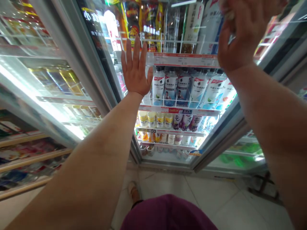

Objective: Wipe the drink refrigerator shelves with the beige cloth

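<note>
1. Left hand (134, 68): raised before the glass front (92, 19) of a drinks cooler (165, 167), back of the hand to the viewer. Fingers are straight and spread, thumb apart; no item is gripped. Whether the palm touches the glass cannot be determined.
2. Right hand (243, 35): raised higher, at the upper right, partly cut off by the top edge of view. Fingers appear bent. Whether they grip anything cannot be determined.
3. The cooler stands directly in front of the person, between both forearms, lit inside.
4. Top shelf: tall bottles (131, 22) behind a wire guard; a red-and-white price strip (182, 60) runs below.
5. Next shelf: white-labelled bottles (198, 86) with dark caps, upright in a row.
6. Below that: yellow-labelled bottles (152, 119), with purple bottles (187, 123) just beside them.
7. Left side: wooden-edged shelves (35, 161) bear packaged goods, contents blurred.
8. Underfoot: pale floor tiles (168, 182); purple clothing (168, 212) shows at lower centre.
</note>
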Demonstrator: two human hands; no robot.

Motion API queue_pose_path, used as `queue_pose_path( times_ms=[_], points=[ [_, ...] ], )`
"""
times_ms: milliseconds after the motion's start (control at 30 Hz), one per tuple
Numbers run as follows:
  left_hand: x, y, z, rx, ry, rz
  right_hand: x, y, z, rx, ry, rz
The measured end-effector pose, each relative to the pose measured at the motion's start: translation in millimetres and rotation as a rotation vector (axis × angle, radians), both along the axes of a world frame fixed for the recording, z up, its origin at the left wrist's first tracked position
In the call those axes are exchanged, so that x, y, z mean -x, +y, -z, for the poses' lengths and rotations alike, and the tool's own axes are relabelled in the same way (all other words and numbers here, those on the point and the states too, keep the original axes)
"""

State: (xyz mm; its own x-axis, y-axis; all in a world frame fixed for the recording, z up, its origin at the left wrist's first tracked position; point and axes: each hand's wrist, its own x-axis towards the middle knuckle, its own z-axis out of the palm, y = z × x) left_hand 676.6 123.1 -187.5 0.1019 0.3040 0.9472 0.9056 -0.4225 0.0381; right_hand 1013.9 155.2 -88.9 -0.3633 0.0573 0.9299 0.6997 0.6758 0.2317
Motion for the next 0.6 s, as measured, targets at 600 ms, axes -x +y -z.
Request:
queue_pose_path(
  times_ms=[600],
  points=[
    [-7.2,-7.7,-3.7,0.067,-0.064,0.013,-76.2,0.2,132.4,-0.102,-0.078,0.057]
  ],
)
